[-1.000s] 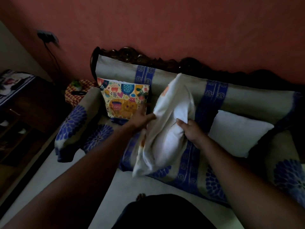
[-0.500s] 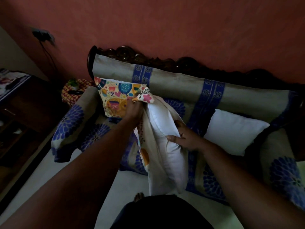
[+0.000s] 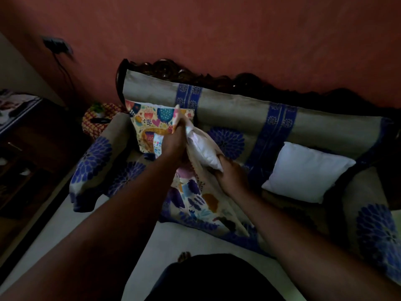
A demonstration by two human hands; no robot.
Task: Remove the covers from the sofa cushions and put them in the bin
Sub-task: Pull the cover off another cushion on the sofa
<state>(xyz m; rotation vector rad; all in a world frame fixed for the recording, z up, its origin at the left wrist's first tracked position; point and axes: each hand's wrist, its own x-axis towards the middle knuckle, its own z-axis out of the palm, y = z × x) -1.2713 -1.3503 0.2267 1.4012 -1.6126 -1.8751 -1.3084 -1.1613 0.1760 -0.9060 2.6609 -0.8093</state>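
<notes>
The left hand (image 3: 173,142) grips the cover (image 3: 195,198); the right hand (image 3: 232,174) pinches the white cushion (image 3: 205,148). Best pull them steadily apart.

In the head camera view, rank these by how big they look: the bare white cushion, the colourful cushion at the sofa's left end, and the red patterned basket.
1. Bare white cushion.
2. Colourful cushion, partly hidden by the left hand.
3. Red patterned basket, farther away and half hidden.

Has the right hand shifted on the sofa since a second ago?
Yes. The right hand, gripping the white cushion insert, has dropped lower and toward the seat's front edge, judged against the bare white cushion resting on the sofa.
</notes>
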